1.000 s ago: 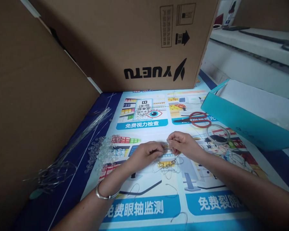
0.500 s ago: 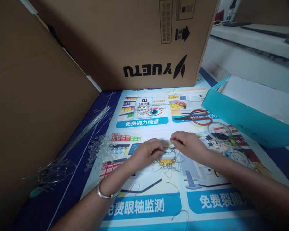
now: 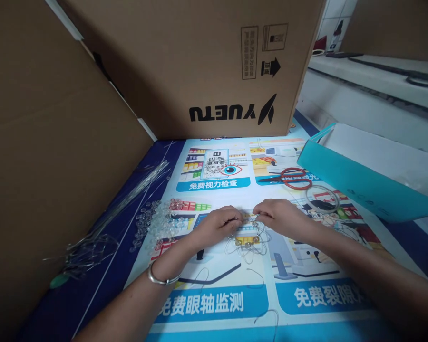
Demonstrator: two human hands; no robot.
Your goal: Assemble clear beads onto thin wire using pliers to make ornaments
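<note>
My left hand (image 3: 220, 225), with a silver bangle on its wrist, pinches the left side of a beaded wire piece (image 3: 248, 243). Thin wire loops fan out from this piece, and several clear beads sit among them. My right hand (image 3: 281, 217) has thumb and fingertips pinched together on a thin wire at the piece's upper right. The exact grip points are hidden by the fingers. To the left of my left hand lies a loose heap of clear beads (image 3: 160, 224).
A bundle of thin wires (image 3: 139, 187) lies at the left. Red-handled scissors (image 3: 295, 178) and a wire coil (image 3: 322, 198) lie beyond my right hand. A teal box (image 3: 360, 183) stands right; cardboard panels (image 3: 214, 61) rise behind and left. Wire scraps (image 3: 271, 313) lie in front.
The view has tilted slightly, so the scene sits a little lower. My right thumb and fingertips have come down closer to the wire piece; my left hand keeps its pinch.
</note>
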